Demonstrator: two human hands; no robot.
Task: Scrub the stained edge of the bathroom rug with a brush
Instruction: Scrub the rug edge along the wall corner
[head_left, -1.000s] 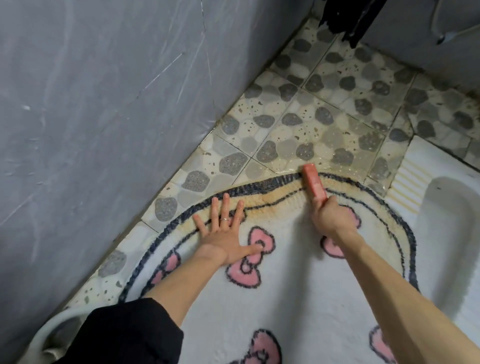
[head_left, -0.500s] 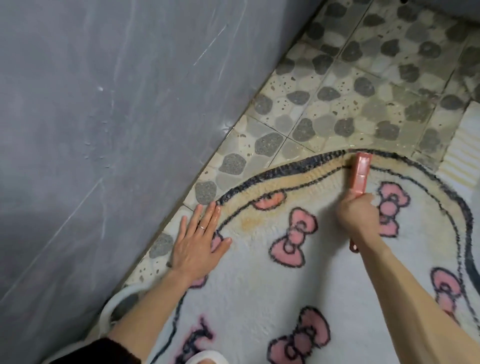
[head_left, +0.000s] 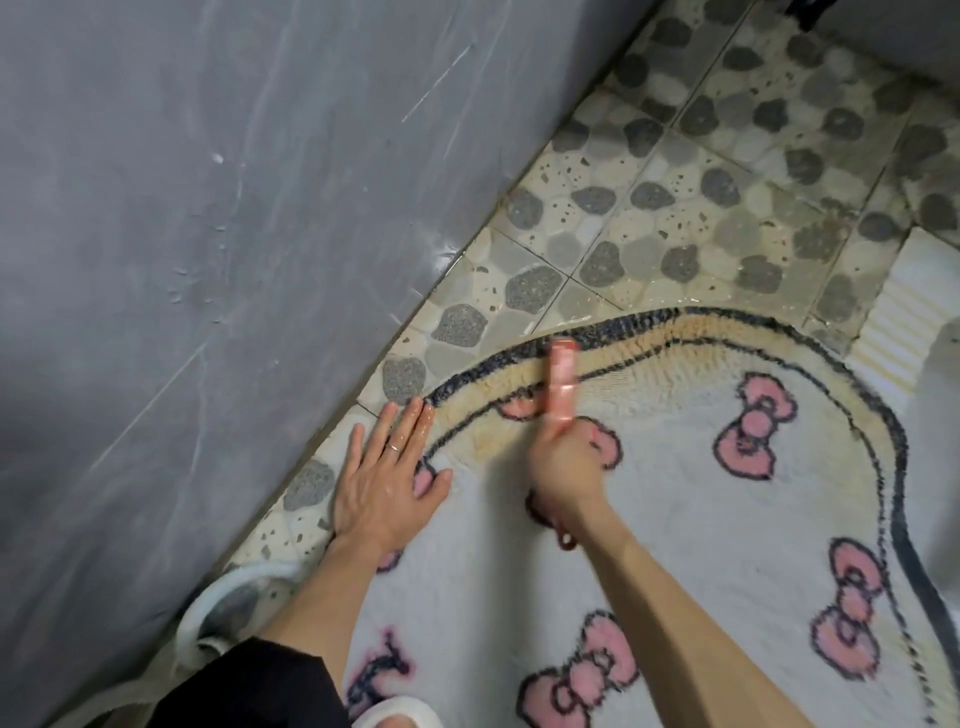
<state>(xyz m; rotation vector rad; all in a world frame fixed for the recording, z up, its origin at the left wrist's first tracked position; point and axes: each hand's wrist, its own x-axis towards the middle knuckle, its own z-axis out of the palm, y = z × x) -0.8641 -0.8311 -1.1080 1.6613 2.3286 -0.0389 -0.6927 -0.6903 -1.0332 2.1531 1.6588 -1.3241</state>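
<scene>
Red brush (blurred) lies across the yellowed edge of the rug near the wall, my right hand curled round its handle. My left hand lies flat, fingers straight, half on rug, half on tile.

The brush apparently on rug edge; left hand to its left.
</scene>
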